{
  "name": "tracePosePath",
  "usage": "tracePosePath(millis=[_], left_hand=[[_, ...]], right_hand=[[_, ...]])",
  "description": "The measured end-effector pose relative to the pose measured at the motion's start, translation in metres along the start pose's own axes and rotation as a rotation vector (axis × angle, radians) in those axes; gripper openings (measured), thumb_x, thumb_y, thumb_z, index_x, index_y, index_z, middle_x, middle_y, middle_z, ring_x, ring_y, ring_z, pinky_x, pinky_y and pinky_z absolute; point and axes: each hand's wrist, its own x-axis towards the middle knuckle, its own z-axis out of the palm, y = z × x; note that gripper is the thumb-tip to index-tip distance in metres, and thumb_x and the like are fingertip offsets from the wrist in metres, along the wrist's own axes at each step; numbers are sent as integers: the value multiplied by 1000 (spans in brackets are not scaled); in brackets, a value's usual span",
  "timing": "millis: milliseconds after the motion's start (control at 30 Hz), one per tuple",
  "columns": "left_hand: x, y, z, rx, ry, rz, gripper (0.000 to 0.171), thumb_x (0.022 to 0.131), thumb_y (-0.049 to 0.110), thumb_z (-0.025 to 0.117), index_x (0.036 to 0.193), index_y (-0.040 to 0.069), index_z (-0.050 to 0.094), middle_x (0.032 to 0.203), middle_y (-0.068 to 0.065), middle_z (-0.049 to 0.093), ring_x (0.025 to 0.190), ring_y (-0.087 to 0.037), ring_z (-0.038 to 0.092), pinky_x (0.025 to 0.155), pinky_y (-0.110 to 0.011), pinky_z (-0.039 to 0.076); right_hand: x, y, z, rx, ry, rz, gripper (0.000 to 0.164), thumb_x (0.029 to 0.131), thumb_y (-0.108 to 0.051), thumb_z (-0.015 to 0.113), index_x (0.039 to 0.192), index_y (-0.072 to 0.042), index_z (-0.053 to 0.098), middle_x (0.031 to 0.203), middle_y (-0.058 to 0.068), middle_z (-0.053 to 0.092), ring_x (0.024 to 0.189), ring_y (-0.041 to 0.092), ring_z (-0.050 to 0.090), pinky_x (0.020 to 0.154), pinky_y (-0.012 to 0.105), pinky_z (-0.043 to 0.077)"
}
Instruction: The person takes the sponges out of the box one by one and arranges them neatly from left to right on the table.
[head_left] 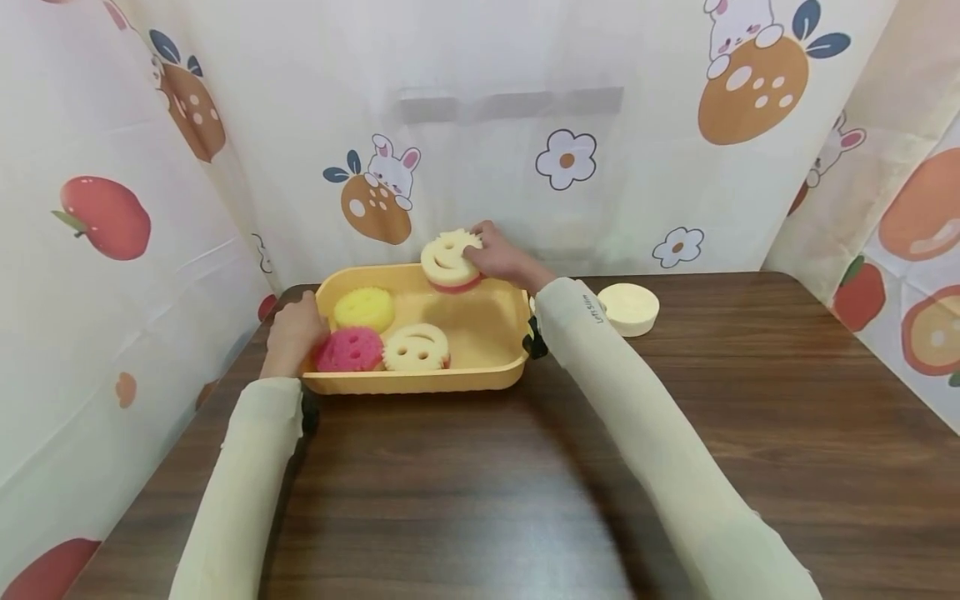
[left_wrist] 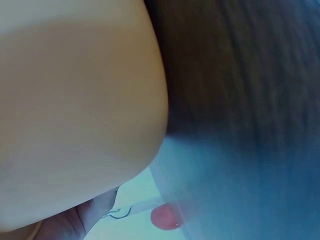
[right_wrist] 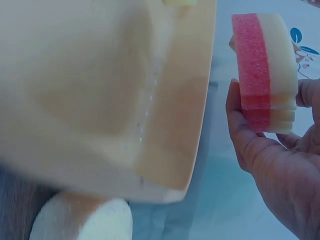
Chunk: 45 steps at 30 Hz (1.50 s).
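Observation:
A yellow plastic tray (head_left: 480, 381) stands at the back left of the table. My left hand (head_left: 294, 331) grips its left end; in the left wrist view the tray's wall (left_wrist: 80, 110) covers most of that hand. Between thumb and fingers, my right hand (head_left: 501, 252) pinches a smiley-face sponge (head_left: 442, 260) above the tray's back rim. Its cream and red layers show edge-on in the right wrist view. Inside the tray, at its left and front, lie a yellow sponge (head_left: 364, 308), a pink smiley sponge (head_left: 351, 349) and a cream smiley sponge (head_left: 416, 348).
A round cream sponge (head_left: 632, 308) sits on the wooden table (head_left: 720, 400) right of the tray. Another pale piece beside it is mostly hidden by the right sleeve (head_left: 622, 375). A printed curtain (head_left: 480, 192) hangs right behind the tray and along both sides.

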Motion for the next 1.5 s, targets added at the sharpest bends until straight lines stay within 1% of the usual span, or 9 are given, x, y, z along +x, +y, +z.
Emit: tracePosePath(millis=[333,533,600,700,800,933,1233,1367,1500], left_hand=[[-4,3,-2,2,11,2,51,98,18,48,139,-8,32,115,-34,52,98,-46,58,86,-63,55],[-5,3,-2,-1,4,0,51,98,18,48,139,-8,32,116,-34,52,98,-46,58,86,-63,55],[-5,3,-2,-1,5,4,52,98,18,48,140,-8,31,116,-34,52,98,-45,58,86,-63,55],[-5,2,-2,1,8,5,53,97,18,48,139,-8,31,115,-34,52,96,-45,57,84,-62,55],[-4,1,-2,3,5,-2,53,97,18,49,139,-9,31,114,-34,52,95,-44,57,83,-61,56],[-4,1,-2,-1,-2,-9,53,97,18,51,139,-8,31,112,-33,52,95,-44,57,83,-61,56],[0,1,0,-2,4,0,55,97,19,50,140,-9,30,114,-33,52,96,-45,57,83,-62,56],[2,0,0,-1,6,-2,54,98,19,49,141,-9,30,116,-34,51,97,-45,57,84,-62,55],[1,-1,0,2,0,1,53,98,19,50,139,-9,31,117,-34,51,99,-46,57,86,-63,54]], right_hand=[[-12,4,-19,-26,-10,6,48,101,-20,40,141,1,25,136,20,41,112,22,46,94,30,45],[-19,8,-29,-85,-6,4,50,102,-21,38,144,1,24,120,16,42,94,22,44,86,28,40],[-20,9,-32,-100,6,2,50,101,-21,38,144,2,24,118,16,42,93,23,43,86,29,40],[-22,12,-37,-133,24,1,50,101,-21,38,143,3,26,125,19,43,104,25,44,94,32,40],[-23,12,-42,-170,39,6,51,100,-21,38,143,4,27,136,22,41,118,27,41,106,35,37],[-24,13,-49,-202,64,8,52,99,-21,38,143,4,28,140,24,40,123,30,39,112,39,34],[-33,17,-64,-213,96,-1,52,98,-17,38,143,7,29,134,25,40,116,30,41,105,37,36],[-37,18,-68,-229,111,7,52,97,-17,38,142,8,29,134,26,40,118,31,40,106,37,35],[-41,20,-72,-247,123,4,51,97,-16,36,141,10,29,130,26,41,110,31,42,99,36,37]])
